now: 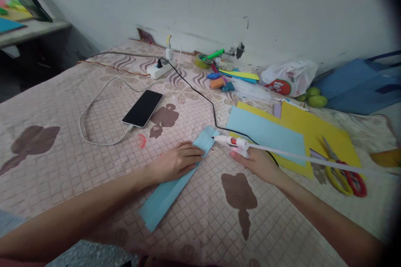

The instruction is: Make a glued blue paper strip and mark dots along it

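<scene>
A long folded strip of light blue paper (171,194) lies slantwise on the patterned tablecloth. My left hand (180,160) rests on it, fingers stretched flat across its middle and pressing it to the table. In my right hand (257,162) is a white hot glue gun (233,142), gripped by its handle. Its dark nozzle is at the strip's far end; whether it touches the paper I cannot tell. A long clear glue stick (291,156) sticks out of the gun's back, and a black cord trails from it.
A phone (143,108) on a white cable lies at left, before a power strip (161,68). Blue paper (266,131) and yellow sheets (328,137) lie at right with scissors (341,171). Along the wall are tape (202,61), a plastic bag (290,77), green fruit (317,100) and a blue bag (360,85).
</scene>
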`<state>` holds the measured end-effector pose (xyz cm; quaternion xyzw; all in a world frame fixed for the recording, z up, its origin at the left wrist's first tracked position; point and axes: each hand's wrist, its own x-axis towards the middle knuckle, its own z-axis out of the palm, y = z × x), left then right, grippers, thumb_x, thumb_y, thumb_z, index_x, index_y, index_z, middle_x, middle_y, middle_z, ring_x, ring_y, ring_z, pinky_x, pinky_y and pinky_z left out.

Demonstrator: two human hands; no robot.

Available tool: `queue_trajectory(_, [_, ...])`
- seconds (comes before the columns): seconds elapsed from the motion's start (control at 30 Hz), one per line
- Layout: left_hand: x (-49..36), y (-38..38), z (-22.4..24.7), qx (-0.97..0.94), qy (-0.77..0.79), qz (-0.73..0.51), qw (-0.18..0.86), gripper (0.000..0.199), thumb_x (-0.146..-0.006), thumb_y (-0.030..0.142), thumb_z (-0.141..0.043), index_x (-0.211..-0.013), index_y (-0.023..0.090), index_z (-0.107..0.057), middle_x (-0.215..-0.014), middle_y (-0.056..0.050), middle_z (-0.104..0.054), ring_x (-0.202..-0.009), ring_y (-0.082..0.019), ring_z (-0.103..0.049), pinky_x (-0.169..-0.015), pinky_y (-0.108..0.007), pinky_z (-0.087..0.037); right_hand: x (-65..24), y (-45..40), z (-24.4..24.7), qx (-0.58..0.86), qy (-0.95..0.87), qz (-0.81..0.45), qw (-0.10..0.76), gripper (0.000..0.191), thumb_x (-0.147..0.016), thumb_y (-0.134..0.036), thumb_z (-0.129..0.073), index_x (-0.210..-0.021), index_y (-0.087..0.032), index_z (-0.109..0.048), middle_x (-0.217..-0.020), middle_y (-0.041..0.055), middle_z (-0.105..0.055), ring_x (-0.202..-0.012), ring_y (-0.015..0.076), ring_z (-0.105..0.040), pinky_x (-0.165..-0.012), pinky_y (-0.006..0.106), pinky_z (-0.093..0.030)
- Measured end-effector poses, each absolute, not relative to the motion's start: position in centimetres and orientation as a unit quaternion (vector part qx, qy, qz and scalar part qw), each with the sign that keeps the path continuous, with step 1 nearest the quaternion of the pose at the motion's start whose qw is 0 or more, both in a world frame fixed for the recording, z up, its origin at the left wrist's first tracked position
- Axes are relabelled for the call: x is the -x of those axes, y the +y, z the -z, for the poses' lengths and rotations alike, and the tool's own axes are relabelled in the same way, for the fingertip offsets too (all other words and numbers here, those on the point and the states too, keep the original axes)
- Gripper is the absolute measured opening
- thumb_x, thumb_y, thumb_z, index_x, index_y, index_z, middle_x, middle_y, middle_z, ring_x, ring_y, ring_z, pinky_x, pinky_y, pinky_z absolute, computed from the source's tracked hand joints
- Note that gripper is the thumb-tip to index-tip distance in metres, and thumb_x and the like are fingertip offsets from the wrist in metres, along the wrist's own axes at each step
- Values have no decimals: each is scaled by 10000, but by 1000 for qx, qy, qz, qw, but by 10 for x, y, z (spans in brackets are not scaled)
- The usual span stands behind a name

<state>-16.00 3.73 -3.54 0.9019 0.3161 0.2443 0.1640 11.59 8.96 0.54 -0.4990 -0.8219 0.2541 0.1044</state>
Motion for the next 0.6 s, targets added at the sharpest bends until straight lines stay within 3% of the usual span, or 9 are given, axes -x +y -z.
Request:
queue_trajectory(0.23, [160,37,35,-899,314,-256,165,273,-906,192,-428,-1156,187,-539,-1188,-64,-600,-1157,-192,-500,-1038,-431,-326,-118,97,-3,501,-820,-241,138,436,-841,-471,-464,-1161,-198,-580,-1152,87,-633,-1111,300,-547,-944,465,-413])
queue_trajectory(0.6, [160,37,37,-900,316,-249,167,276,-905,194,-434,-1160,178,-537,-1196,-63,-595,-1164,-192,-492,-1045,-434,-319,-115,98,-7,498,-821,-248,132,444,-846,-465,-460,-1160,-176,-583,-1134,89,-641,-1074,290,-570,-899,419,-444])
